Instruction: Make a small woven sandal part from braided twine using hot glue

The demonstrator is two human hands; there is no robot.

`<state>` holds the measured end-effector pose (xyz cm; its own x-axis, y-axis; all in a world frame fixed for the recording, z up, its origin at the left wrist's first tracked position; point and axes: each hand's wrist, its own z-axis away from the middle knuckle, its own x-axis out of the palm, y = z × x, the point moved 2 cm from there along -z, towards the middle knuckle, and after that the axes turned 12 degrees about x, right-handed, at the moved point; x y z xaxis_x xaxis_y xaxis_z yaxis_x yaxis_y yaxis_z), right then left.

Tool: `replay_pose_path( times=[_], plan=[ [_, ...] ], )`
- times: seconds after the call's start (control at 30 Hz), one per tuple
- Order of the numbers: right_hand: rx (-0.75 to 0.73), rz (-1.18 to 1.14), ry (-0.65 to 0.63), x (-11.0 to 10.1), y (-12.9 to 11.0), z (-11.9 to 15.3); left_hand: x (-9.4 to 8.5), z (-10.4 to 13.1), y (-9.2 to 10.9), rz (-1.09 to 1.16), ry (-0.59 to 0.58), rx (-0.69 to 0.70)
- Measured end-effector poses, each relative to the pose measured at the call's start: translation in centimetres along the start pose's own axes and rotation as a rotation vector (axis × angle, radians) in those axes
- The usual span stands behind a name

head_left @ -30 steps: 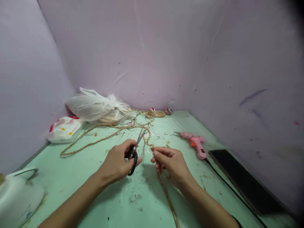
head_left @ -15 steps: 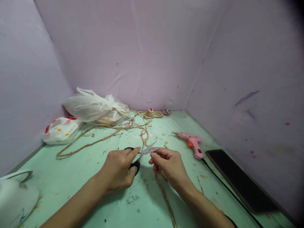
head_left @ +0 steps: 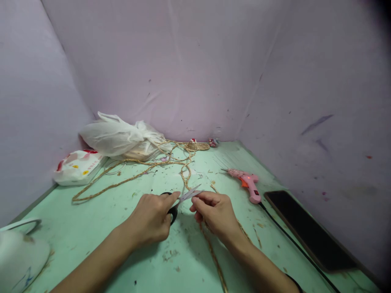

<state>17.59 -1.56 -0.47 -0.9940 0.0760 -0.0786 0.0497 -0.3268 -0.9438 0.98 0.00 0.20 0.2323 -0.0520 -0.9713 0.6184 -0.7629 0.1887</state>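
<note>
My left hand is closed round the black handles of a pair of scissors. The blades point right, slightly apart, and reach the fingertips of my right hand. That hand pinches a braided straw cord, whose length hangs below the fingers and runs toward the near table edge. The exact spot where the fingers grip the cord is partly hidden. More of the same braided rope lies in a long loop at the left and back of the table.
A pink glue gun with a lit red light and a dark phone lie at right. A white plastic bag, a tissue pack and a small straw hat are at the back. A white object stands near left.
The scissor blades have closed somewhat, the left fingers drawing the handles together. A strand of cord now shows beside the right wrist. Both hands stay in nearly the same place.
</note>
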Motion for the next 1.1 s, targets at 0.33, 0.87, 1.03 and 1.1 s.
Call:
replay_pose_path(
  times=[0.33, 0.87, 1.03, 1.1],
  plan=[
    [0.117, -0.382, -0.257, -0.2, 0.2, -0.3, -0.1, -0.5, -0.9, 0.490, 0.301, -0.172],
    [0.098, -0.352, -0.360, 0.6, 0.2, 0.2, 1.1, -0.9, -1.2, 0.817, 0.403, -0.396],
    [0.118, -0.364, -0.348, 0.7, 0.1, 0.1, 1.2, -0.8, -1.3, 0.768, 0.391, -0.365],
    [0.135, -0.353, -0.327, 0.6, 0.2, 0.0, 1.0, -0.7, -1.2, 0.730, 0.392, -0.328]
  ],
)
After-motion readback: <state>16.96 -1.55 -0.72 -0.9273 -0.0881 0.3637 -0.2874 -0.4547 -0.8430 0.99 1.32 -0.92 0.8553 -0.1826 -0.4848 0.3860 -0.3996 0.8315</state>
